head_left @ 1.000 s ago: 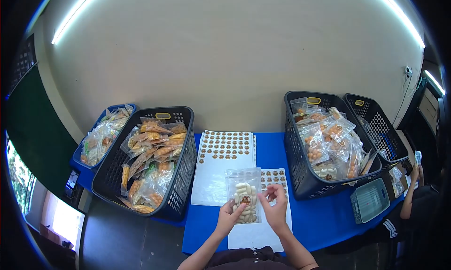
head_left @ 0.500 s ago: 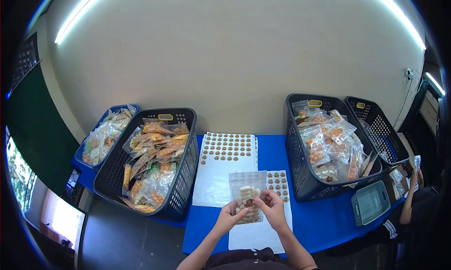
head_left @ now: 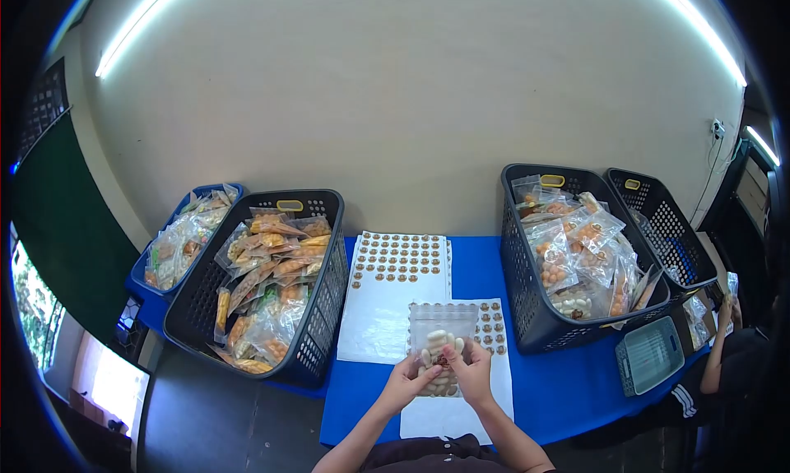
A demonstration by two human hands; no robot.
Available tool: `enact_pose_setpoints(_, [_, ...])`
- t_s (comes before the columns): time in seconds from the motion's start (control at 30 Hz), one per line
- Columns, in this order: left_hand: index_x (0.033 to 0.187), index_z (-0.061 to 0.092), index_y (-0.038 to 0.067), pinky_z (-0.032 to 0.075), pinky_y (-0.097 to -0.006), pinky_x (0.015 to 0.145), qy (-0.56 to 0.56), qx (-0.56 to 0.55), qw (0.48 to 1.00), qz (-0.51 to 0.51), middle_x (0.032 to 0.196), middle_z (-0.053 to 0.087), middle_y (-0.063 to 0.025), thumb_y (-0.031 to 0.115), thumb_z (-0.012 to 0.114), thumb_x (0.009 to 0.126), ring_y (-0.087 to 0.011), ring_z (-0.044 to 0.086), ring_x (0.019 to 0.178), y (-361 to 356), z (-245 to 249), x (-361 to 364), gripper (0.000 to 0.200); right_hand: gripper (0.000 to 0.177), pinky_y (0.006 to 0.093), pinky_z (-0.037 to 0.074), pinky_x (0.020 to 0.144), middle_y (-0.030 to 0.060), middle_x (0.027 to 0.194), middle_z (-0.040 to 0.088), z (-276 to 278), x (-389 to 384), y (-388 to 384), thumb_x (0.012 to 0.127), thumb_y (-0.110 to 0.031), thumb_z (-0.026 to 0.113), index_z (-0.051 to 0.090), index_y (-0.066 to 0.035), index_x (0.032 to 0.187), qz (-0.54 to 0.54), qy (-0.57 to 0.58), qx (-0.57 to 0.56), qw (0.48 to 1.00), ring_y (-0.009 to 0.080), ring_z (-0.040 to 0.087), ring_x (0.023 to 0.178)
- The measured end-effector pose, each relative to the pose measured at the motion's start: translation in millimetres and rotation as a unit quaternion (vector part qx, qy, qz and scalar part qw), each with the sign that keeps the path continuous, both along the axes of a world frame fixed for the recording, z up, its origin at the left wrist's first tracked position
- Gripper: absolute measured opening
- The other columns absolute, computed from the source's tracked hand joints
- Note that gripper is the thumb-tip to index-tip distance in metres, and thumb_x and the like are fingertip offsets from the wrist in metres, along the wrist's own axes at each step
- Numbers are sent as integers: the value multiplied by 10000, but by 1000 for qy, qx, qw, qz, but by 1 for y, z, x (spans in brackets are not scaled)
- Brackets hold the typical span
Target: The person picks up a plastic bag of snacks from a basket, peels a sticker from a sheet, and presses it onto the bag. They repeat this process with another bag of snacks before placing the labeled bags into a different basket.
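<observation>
Where the two grips meet: low over the blue desk (head_left: pixel 568 382), close to the person's body and above the lower sticker sheet (head_left: pixel 496 329).
Left grip (head_left: pixel 403 384): clenched on the lower left edge of the clear bag (head_left: pixel 444 321), thumb on its front.
Right grip (head_left: pixel 476 374): grasping the bag's lower right side, thumb pressed on the front beside a small round brown label (head_left: pixel 443 361).
Clear bag: held between both grips just above the lower sheet, with pale oblong snacks bunched in its lower half.
Lower sticker sheet: white, flat on the desk under the bag, with rows of round brown stickers at its upper right.
Upper sticker sheet (head_left: pixel 399 259): farther back, meeting the lower sheet, with sticker rows across its top.
Left black basket (head_left: pixel 325 308): left of the sheets, full of packed orange and yellow snack bags, with a blue basket (head_left: pixel 140 267) beyond it.
Right black basket (head_left: pixel 517 275): right of the sheets, heaped with packed bags, with a second black basket (head_left: pixel 658 218) beside it.
Grey tray (head_left: pixel 650 354): near the desk's right corner.
Another person's hand (head_left: pixel 727 307): at the right edge, well apart.
</observation>
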State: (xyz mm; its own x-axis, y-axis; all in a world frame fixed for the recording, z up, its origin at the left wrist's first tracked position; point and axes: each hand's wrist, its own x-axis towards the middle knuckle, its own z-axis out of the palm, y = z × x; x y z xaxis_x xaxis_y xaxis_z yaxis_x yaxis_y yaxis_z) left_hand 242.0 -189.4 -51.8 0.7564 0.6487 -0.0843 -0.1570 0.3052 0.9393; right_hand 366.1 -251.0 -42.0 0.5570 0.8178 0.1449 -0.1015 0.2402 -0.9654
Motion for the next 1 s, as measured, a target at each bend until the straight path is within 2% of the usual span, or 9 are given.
enact_pose_setpoints(0.13, [1143,472,-22,486,-259,749,9,-7,999,45,1031,575,-87,146,587,834,-129,577,891,-3,4,1,370,163,207,436,688,31,840,600,-10,8,1,812,-112,620,576,7,916,20,74,3,997,65,546,778])
enact_pose_setpoints(0.23, [1081,518,-25,497,-240,690,24,-18,997,74,955,599,-79,198,564,855,-114,590,819,-2,6,1,320,199,212,433,728,42,895,591,-7,4,-3,806,-94,618,556,20,957,67,2,-28,997,74,546,823])
enact_pose_setpoints(0.5, [971,573,-20,486,-201,534,64,19,987,147,792,612,-56,296,531,876,-82,586,648,1,-13,7,332,388,260,414,828,70,997,563,-4,8,-6,769,-70,640,473,37,1102,132,-68,-25,989,118,530,929])
enact_pose_setpoints(0.6, [965,574,-16,489,-202,555,52,-34,991,118,822,611,-63,302,540,870,-81,585,674,3,-12,3,334,403,262,412,835,72,1003,561,0,13,-9,761,-69,645,471,39,1108,150,-83,-38,984,122,526,940])
enact_pose_setpoints(0.63, [973,572,-14,488,-201,565,48,-17,993,108,835,611,-63,291,545,868,-80,584,684,3,-10,3,324,403,261,412,835,73,1004,561,1,14,-10,759,-70,648,473,40,1105,157,-89,-45,983,122,526,942])
enact_pose_setpoints(0.73, [1000,563,-9,486,-199,599,39,13,997,68,872,608,-61,253,560,862,-77,580,716,3,-1,2,296,376,256,425,814,74,985,573,0,10,-10,761,-66,652,496,42,1085,93,-74,-48,992,117,538,916])
enact_pose_setpoints(0.83, [1032,550,-10,481,-197,635,32,7,999,26,895,605,-53,206,566,860,-72,572,747,5,2,0,277,318,239,443,757,64,929,600,-7,9,-6,783,-105,639,533,32,1051,92,43,7,995,101,563,852])
enact_pose_setpoints(1.0, [1022,558,-11,473,-196,654,-2,-8,1000,25,889,604,-39,160,546,870,-63,557,756,4,4,2,229,248,220,439,740,48,922,597,-5,5,-7,826,-105,593,543,35,1025,42,21,15,999,87,555,836])
